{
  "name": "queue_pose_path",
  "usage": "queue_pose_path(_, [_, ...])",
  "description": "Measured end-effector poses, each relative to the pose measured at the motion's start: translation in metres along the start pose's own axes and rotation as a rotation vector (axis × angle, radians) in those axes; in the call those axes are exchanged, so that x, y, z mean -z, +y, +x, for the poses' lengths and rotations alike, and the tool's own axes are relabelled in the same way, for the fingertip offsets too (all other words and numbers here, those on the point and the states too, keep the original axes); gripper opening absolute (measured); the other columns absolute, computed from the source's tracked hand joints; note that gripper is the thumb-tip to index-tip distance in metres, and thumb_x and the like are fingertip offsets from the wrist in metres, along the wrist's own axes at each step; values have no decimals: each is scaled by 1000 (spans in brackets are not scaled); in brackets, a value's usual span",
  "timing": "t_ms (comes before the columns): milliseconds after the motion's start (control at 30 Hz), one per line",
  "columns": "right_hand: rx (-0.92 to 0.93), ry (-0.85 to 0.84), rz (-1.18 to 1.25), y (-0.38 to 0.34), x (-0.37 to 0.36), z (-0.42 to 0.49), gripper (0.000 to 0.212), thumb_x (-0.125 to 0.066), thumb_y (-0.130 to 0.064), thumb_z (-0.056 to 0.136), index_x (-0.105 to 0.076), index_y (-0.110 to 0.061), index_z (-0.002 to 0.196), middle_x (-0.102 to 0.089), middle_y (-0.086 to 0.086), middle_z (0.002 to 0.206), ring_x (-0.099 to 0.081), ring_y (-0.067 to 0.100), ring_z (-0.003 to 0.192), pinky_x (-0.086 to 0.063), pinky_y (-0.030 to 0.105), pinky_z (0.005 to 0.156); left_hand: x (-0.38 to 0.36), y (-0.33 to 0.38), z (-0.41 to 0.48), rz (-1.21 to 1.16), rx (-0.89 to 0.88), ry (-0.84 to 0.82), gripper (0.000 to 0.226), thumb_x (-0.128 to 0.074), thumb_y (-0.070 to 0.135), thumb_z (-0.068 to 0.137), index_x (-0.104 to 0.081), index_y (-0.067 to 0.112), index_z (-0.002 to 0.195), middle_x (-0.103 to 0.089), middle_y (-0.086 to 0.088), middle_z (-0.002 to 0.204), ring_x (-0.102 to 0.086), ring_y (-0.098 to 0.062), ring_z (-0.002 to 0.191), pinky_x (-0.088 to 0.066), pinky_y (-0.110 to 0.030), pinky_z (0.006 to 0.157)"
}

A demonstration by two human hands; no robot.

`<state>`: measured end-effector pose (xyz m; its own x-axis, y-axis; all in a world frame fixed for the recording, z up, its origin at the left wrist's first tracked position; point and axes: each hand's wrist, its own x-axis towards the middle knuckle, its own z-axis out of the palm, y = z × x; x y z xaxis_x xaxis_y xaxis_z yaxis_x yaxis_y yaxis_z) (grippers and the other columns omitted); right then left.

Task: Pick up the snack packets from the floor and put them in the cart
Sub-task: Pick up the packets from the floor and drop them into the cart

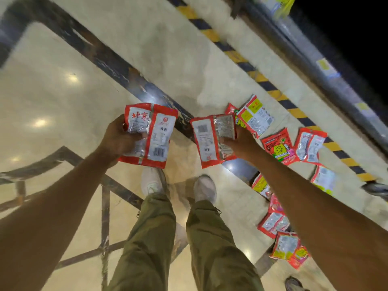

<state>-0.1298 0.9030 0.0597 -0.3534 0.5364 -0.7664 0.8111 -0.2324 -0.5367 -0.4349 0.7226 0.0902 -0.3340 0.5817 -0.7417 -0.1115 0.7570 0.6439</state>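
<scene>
My left hand [119, 139] grips a red and white snack packet [156, 135], held up in front of me with its printed back showing. My right hand [239, 143] grips another red and white snack packet [206, 139] beside it. Several more red snack packets [277, 148] lie scattered on the glossy floor to the right, running from the striped line down past my right forearm. No cart shows in this view.
My two feet in pale shoes [204, 189] stand on the cream tiled floor [63, 101] with dark inlay bands. A yellow and black striped line [258, 77] runs along a shelf base [327, 76] at the upper right. Another shoe [294, 284] shows at the bottom right.
</scene>
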Motion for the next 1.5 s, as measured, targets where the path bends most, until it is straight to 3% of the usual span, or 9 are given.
queue_pose_path(133, [31,116,267,-56,54,-100,38,-73,-5,91,-63,-13,127,-72,8,119,-69,21,108,-58,38,93,13,97,-98,-68,-62,13,40,-71,2,93,-64,11,131,-77,-2,119,-77,-27,103,-65,-39,81])
queue_pose_path(367, [134,204,469,-165,134,-284,41,-66,-4,99,-52,-12,138,-72,3,122,-73,14,106,-60,22,78,20,254,-274,-235,-84,162,40,-75,5,91,-67,20,127,-78,-1,117,-77,-27,101,-61,-55,90])
queue_pose_path(533, [265,298,541,-207,181,-411,43,-68,-10,99,-53,-26,136,-72,-3,127,-71,19,116,-60,39,95,13,325,-397,-328,-159,124,38,-72,1,91,-66,16,125,-79,-7,112,-77,-33,99,-65,-47,79])
queue_pose_path(667, [377,382,566,-221,215,-500,48,-64,-4,100,-48,-20,142,-68,-1,133,-68,13,118,-56,34,101,9,363,-472,-314,-279,119,34,-73,2,90,-68,19,120,-80,-6,108,-78,-31,95,-64,-48,80])
queue_pose_path(800, [451,476,530,-213,236,-580,45,-62,0,100,-48,-19,138,-65,-3,131,-66,-14,98,-51,8,82,5,376,-532,-250,-433,63,36,-74,2,89,-70,18,121,-79,-9,113,-76,-34,101,-60,-53,89])
queue_pose_path(1133, [471,856,664,-124,193,-776,43,-65,-2,99,-51,-10,139,-73,2,121,-73,1,96,-56,15,77,-40,352,-656,-209,-614,-181,38,-74,0,89,-68,17,123,-78,-7,115,-75,-30,103,-58,-48,91])
queue_pose_path(1300, [396,1022,717,-57,154,-879,39,-68,-7,98,-51,-20,130,-72,1,119,-71,20,107,-60,43,93,-86,318,-721,-176,-589,-303,36,-72,-2,91,-67,21,119,-80,-1,109,-77,-26,98,-60,-46,84])
queue_pose_path(1433, [355,1165,727,5,126,-957,34,-67,-4,98,-52,-16,126,-71,-1,112,-73,7,96,-57,18,72,-140,290,-769,-116,-597,-440,37,-71,-3,91,-66,19,120,-80,-3,109,-77,-28,98,-61,-47,83])
queue_pose_path(1500, [331,1231,754,42,112,-993,35,-67,1,96,-53,-13,125,-73,0,108,-74,2,87,-59,20,73,-172,277,-791,-86,-611,-515,37,-71,-3,91,-66,20,119,-80,-4,110,-77,-29,99,-60,-49,86])
